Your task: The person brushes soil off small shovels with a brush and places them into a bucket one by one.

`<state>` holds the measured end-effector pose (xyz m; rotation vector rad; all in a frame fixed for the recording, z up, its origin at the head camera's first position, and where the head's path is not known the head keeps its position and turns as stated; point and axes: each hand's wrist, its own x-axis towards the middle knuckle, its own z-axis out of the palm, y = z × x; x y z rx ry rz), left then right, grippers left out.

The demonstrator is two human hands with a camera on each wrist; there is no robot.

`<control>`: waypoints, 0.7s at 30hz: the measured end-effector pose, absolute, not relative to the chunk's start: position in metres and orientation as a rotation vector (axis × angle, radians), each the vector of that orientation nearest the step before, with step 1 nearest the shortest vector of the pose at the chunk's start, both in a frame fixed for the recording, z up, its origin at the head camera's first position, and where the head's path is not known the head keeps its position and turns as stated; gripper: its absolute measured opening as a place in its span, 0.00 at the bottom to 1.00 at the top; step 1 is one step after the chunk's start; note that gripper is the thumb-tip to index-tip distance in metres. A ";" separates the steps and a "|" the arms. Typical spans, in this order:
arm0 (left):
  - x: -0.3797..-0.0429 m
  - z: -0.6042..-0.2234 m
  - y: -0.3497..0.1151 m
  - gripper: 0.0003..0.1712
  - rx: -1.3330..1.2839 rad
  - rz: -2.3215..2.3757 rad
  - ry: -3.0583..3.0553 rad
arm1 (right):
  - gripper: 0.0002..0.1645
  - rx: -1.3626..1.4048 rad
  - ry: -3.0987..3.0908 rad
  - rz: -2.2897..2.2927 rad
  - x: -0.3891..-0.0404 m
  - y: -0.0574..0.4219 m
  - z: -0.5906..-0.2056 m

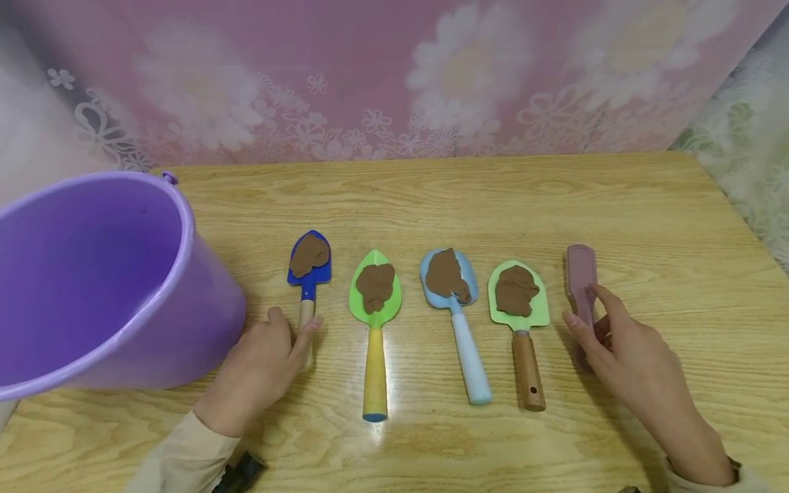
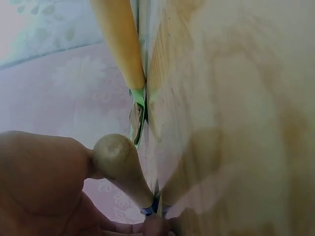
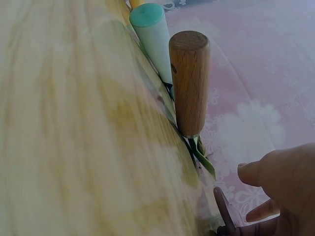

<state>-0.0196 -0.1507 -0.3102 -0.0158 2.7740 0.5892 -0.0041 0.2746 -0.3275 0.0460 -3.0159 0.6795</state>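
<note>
My left hand (image 1: 261,359) is at the small blue trowel (image 1: 322,272), its thumb lying across the wooden handle. In the left wrist view that rounded handle (image 2: 120,162) is right by the thumb, and fingertips show near the blue neck. On the right, my right hand (image 1: 641,363) hovers at a mauve brush (image 1: 581,267), thumb and index finger on either side of it. The right wrist view shows the thumb (image 3: 251,173) apart from the brush handle (image 3: 224,206). Brown clay (image 1: 311,255) lies on the blue blade.
Between the hands lie a green trowel (image 1: 356,301) with yellow handle, a light-blue scoop (image 1: 471,352) and a pale-green trowel (image 1: 539,315) with wooden handle, each bearing brown clay. A large purple bucket (image 1: 209,322) stands at left on the wooden table (image 1: 394,198).
</note>
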 end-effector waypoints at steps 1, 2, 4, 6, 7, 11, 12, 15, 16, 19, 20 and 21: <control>-0.020 -0.310 -0.150 0.32 -0.013 0.595 2.777 | 0.38 0.048 -3.013 0.678 -0.004 0.275 -0.328; -0.021 -0.311 -0.149 0.30 -0.009 0.600 2.776 | 0.38 0.050 -3.008 0.677 -0.004 0.274 -0.328; -0.023 -0.311 -0.148 0.26 0.002 0.599 2.783 | 0.38 0.055 -2.996 0.669 -0.004 0.274 -0.328; -0.026 -0.312 -0.147 0.22 0.014 0.602 2.790 | 0.38 0.058 -2.989 0.659 -0.003 0.274 -0.329; -0.028 -0.313 -0.147 0.21 0.016 0.609 2.790 | 0.38 0.060 -2.987 0.651 -0.003 0.274 -0.329; -0.037 -0.316 -0.148 0.16 0.040 0.633 2.793 | 0.39 0.069 -2.992 0.624 -0.002 0.274 -0.332; -0.039 -0.316 -0.147 0.15 0.048 0.648 2.790 | 0.39 0.072 -2.993 0.621 -0.001 0.274 -0.332; -0.042 -0.316 -0.147 0.13 0.064 0.689 2.787 | 0.38 0.081 -2.991 0.618 -0.001 0.275 -0.334; -0.043 -0.316 -0.147 0.12 0.063 0.708 2.789 | 0.38 0.081 -2.989 0.619 -0.001 0.275 -0.334; -0.043 -0.316 -0.144 0.11 0.051 0.780 2.804 | 0.38 0.064 -2.985 0.657 -0.001 0.275 -0.333; -0.044 -0.316 -0.143 0.10 0.053 0.817 2.812 | 0.38 0.053 -2.981 0.680 -0.001 0.275 -0.333; -0.044 -0.317 -0.142 0.09 0.058 0.866 2.825 | 0.39 0.044 -2.970 0.709 -0.001 0.275 -0.332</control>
